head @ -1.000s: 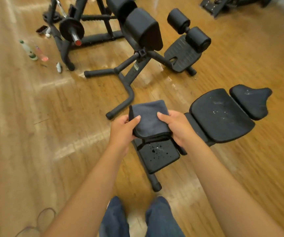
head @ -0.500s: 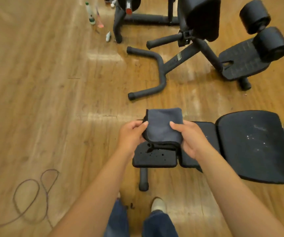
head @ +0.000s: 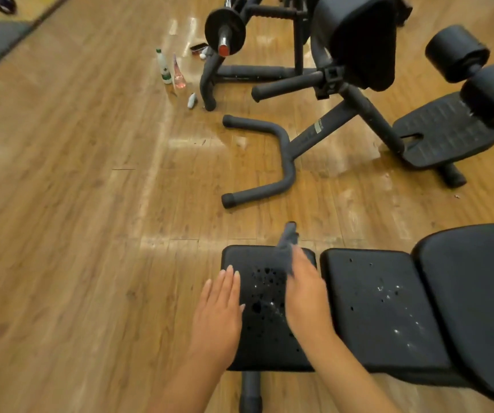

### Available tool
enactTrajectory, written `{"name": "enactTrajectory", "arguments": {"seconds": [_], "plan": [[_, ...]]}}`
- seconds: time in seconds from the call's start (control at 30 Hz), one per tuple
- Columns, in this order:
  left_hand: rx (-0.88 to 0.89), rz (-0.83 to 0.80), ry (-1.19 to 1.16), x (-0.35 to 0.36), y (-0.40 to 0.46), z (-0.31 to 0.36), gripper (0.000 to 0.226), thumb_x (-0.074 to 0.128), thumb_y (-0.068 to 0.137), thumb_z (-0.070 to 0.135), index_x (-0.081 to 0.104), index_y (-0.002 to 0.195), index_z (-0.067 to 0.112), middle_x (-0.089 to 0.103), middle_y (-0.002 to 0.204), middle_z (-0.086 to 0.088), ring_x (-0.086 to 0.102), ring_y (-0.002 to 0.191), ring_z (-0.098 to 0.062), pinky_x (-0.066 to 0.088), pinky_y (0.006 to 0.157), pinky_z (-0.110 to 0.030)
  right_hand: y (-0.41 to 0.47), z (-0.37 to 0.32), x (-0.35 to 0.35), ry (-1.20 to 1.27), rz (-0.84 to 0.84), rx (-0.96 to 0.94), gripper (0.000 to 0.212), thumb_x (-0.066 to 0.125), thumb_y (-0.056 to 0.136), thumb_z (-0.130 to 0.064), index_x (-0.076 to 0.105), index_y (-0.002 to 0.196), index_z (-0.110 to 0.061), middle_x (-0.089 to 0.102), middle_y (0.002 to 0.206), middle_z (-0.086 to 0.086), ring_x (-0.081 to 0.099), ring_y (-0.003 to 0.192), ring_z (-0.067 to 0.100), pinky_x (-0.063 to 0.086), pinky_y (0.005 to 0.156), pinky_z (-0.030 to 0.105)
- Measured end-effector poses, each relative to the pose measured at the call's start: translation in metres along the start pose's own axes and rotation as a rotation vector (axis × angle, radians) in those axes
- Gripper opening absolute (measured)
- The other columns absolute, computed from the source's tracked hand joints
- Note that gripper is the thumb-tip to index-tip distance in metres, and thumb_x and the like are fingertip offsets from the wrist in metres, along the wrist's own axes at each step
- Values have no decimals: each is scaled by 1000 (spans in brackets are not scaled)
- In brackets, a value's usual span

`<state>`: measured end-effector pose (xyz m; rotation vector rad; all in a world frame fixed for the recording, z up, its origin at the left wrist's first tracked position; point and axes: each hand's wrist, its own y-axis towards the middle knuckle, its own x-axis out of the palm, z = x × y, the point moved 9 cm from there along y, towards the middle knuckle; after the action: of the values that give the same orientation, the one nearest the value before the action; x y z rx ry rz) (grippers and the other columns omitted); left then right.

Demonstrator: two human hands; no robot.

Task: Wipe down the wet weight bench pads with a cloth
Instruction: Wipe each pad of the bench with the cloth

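Head view: cloth edge-on, long axis away, in right hand

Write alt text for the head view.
A person's right hand holds a grey cloth over the droplet-covered end pad of a black weight bench, left hand flat at the pad's edge. Other gym equipment stands on the wooden floor beyond.

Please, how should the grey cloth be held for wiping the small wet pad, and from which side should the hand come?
Probably flat, from above. The cloth hangs bunched in the right hand over the far edge of the small pad. Spread it and press with straight fingers on its top face, since the pad lies level and droplets cover its middle. The left hand lies open at the pad's left edge.
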<state>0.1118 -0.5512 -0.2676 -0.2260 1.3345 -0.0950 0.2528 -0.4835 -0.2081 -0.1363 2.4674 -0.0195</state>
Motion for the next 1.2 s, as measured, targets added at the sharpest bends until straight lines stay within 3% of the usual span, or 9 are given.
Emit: {"name": "enactTrajectory", "arguments": {"seconds": [0.07,0.13,0.3,0.4,0.53,0.7,0.87,1.03,1.2], "plan": [[-2,-16,7,20,7,-4,54,29,92,32,45,134,4,45,142,-11,43,131,-24,13,108,-36,2,2,48,-308,-181,-182,59,36,95,3,17,149,-11,12,157,7,3,144,16,-1,116,29],[-3,1,28,33,11,-6,55,20,96,34,47,133,3,46,141,-11,44,131,-23,12,109,-36,-3,13,79,-486,-244,-293,68,41,91,4,12,150,-13,4,158,8,-8,142,14,-12,114,33],[-3,87,36,53,11,-12,62,2,99,33,41,137,5,37,147,-10,25,138,-20,18,109,-39,-4,41,105,-668,-327,-319,56,31,87,-35,34,143,-26,33,150,14,25,140,27,9,108,50],[-12,136,34,55,12,-12,60,3,98,30,41,137,5,36,148,-11,24,138,-20,21,107,-42,-6,40,106,-675,-273,-337,54,30,89,-37,36,142,-27,33,151,8,25,140,24,12,108,50],[14,180,45,52,12,-16,56,26,88,20,34,142,6,34,150,-9,17,142,-20,16,111,-42,-48,53,112,-604,-287,-346,59,38,79,-31,42,136,-22,38,147,2,35,136,19,14,109,46],[29,206,41,51,13,-16,62,32,81,19,30,142,7,39,147,-9,12,141,-17,12,112,-42,-103,77,115,-622,-351,-407,62,42,72,-34,43,132,-19,33,145,3,18,137,17,14,110,41],[35,196,47,52,10,-15,56,27,91,24,28,144,7,32,151,-8,13,143,-18,18,110,-44,-80,62,108,-639,-354,-411,61,40,78,-35,39,137,-20,45,144,1,28,137,15,14,109,40],[-2,194,65,56,9,-17,57,7,97,31,33,143,8,31,151,-7,16,142,-19,16,111,-43,30,37,114,-651,-277,-366,57,16,94,-39,23,148,-22,21,156,2,13,144,16,2,118,40],[-10,207,84,57,13,-17,59,5,97,33,33,143,8,32,151,-8,19,141,-19,16,111,-44,69,36,125,-714,-321,-379,52,24,100,-33,14,150,-22,10,158,2,2,145,16,-2,118,39]]}}
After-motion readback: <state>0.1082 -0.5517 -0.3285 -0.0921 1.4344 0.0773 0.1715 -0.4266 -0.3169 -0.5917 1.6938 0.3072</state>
